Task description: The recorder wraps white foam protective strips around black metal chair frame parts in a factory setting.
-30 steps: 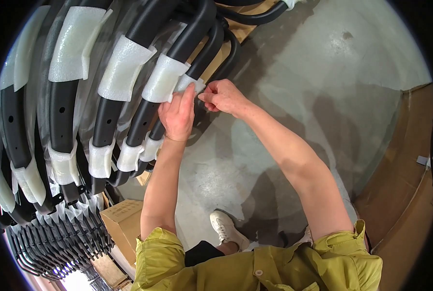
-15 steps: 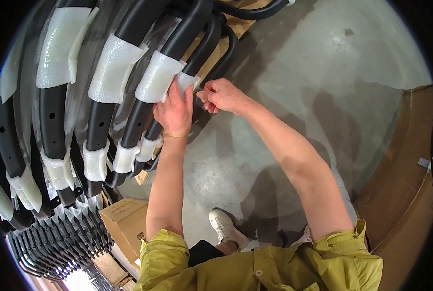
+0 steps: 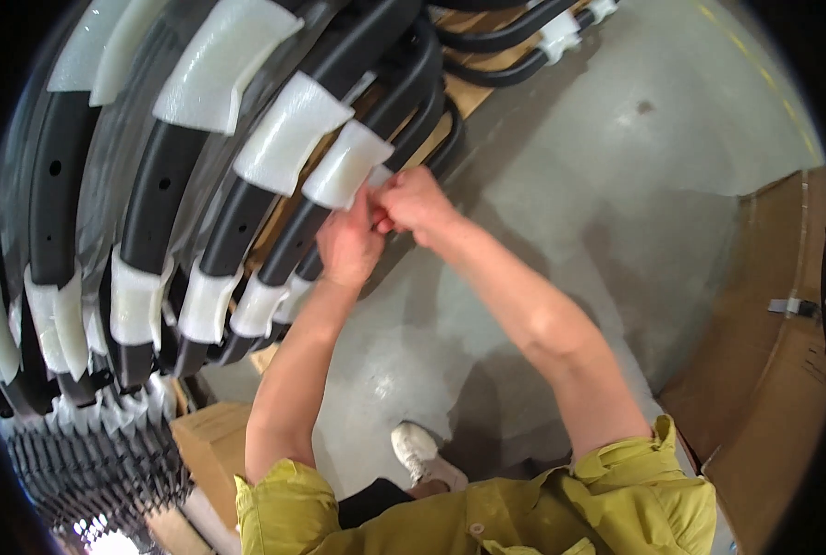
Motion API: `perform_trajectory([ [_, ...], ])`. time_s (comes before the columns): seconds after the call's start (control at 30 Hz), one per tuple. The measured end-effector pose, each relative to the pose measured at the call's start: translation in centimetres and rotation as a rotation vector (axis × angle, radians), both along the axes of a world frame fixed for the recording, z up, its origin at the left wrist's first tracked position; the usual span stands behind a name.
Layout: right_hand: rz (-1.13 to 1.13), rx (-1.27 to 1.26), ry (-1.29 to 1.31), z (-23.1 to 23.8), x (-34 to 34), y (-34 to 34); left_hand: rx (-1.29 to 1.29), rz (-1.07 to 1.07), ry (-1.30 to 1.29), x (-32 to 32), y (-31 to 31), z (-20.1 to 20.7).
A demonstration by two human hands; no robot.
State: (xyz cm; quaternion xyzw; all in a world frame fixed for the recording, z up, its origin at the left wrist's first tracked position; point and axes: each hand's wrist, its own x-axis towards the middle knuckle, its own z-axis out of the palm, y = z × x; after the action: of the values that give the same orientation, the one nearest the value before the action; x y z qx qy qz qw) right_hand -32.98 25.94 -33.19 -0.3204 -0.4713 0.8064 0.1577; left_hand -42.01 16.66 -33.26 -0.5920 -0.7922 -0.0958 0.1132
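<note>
My left hand [image 3: 350, 245] is bent inward with its fingertips gathered at the lower edge of a white foam sleeve [image 3: 346, 166] on a black metal tube. Right beside it, my right hand [image 3: 415, 202] is closed in a pinch, its fingertips meeting those of my left. Part of another white foam sleeve [image 3: 382, 176] shows just behind the fingers, on the tube beyond. Whatever lies between the fingertips is too small and hidden to name. More black curved tubes [image 3: 159, 185] with foam sleeves [image 3: 293, 134] stand in a row to the left.
Further bent black tubes [image 3: 505, 37] jut out at the top. A cardboard box [image 3: 214, 444] sits at lower left, near a second rack of black parts [image 3: 98, 472]. Brown cardboard [image 3: 755, 342] stands along the right over grey floor [image 3: 616, 157].
My hands have come together, the left one curling from stretched fingers to a closer grip. The view has shifted, so the tube row lies further left and more bent tubes show at the top.
</note>
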Motion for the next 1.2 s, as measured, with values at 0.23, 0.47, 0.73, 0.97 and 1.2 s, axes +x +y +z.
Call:
perform_trajectory([
  [0.23,0.197,-0.053,0.013,3.6,3.5,1.9,-0.423,0.233,0.505,-1.3,2.2,-4.5],
  [0.47,0.492,1.100,-0.695,16.9,10.1,4.9,0.458,0.249,-0.127,-8.8,0.8,-11.8],
  [0.73,-0.365,1.384,-1.112,38.0,45.3,6.3,0.082,0.197,0.806,-6.2,3.0,-10.6],
  [0.97,-1.035,0.911,-1.987,37.7,79.2,-0.1,-0.205,0.307,0.591,-13.8,3.3,-16.4],
  [1.2,-0.873,0.930,-1.941,32.4,85.6,3.1,0.139,0.350,-0.073,-13.6,2.2,-13.2],
])
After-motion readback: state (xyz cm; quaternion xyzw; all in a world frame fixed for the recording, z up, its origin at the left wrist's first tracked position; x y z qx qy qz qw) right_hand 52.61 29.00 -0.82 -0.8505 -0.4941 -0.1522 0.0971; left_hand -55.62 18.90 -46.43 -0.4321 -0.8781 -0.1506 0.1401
